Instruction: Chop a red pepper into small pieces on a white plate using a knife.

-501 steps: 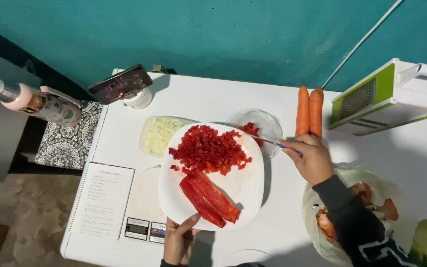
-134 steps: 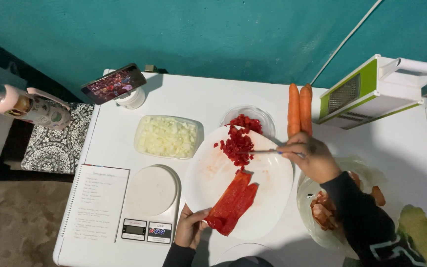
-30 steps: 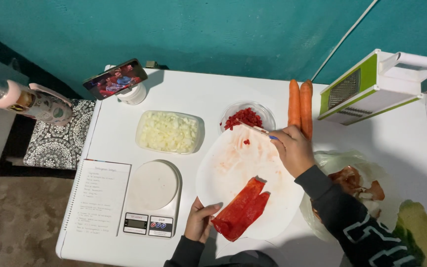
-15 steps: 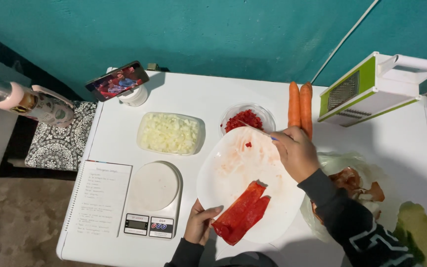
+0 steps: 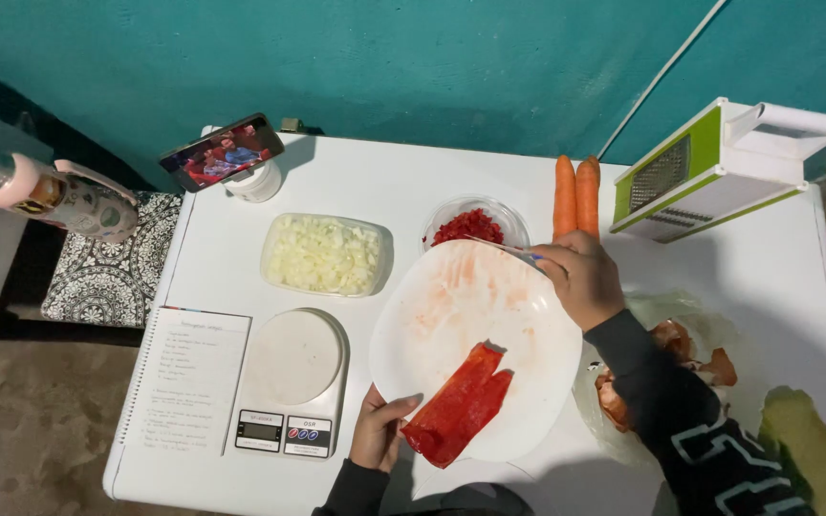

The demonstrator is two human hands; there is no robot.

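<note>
Left hand (image 5: 381, 435) pinched the near rim of the round white plastic plate (image 5: 451, 315), tilted mid-counter; right hand (image 5: 580, 279) was clamped on a thin knife (image 5: 501, 248) over the small clear bowl of chopped red pepper (image 5: 470, 225). Those long red pepper strips (image 5: 458, 403) overhung the rim, so more tilt could've slid them off.

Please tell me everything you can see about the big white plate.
The plate is round, white and smooth, smeared with reddish juice. It seems tipped toward a small clear bowl of chopped red pepper, which its far edge overlaps. Flat red pepper strips lie near its close edge. The left hand grips that edge; the right hand holds a knife over its far rim.
</note>
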